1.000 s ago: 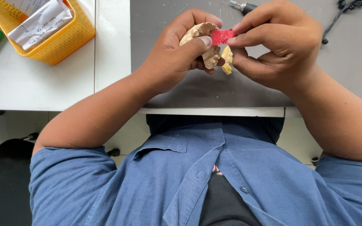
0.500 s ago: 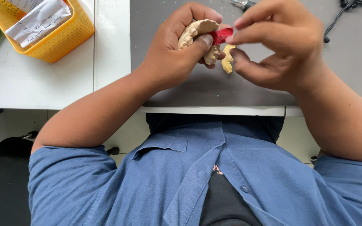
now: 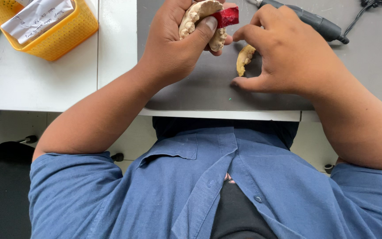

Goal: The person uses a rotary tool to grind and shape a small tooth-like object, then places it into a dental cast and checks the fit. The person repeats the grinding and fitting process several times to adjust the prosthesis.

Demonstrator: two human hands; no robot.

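1. My left hand [image 3: 173, 44] is closed around a tan plaster dental cast [image 3: 195, 15], thumb pressed across its front and the other fingers wrapped behind. It is lifted off the grey work mat [image 3: 191, 88], above the mat's far left part.
2. A red wax block [image 3: 225, 17] sits against the cast on its right side, touching the plaster. I cannot tell whether it is stuck on or only wedged there.
3. My right hand [image 3: 288, 57] holds nothing. Its fingers are loosely curled and spread, little-finger edge resting on the mat, forefinger pointing toward the wax.
4. A second, smaller plaster piece [image 3: 244, 59] lies on the mat, just below and to the right of the cast, inside the curve of my right hand, near my fingers but apparently not pinched.
5. I judge the plaster to be stiff, dry and chalky, fairly light, and brittle at the tooth ridges. So I would take it by the thick base, as my left hand does, not by the teeth.
6. The wax looks softer and could dent or pop off under a hard squeeze.
7. A dark rotary handpiece [image 3: 301, 17] lies at the mat's far edge, beyond my right hand. A yellow basket [image 3: 63, 37] with a paper slip stands well to the left of the mat.
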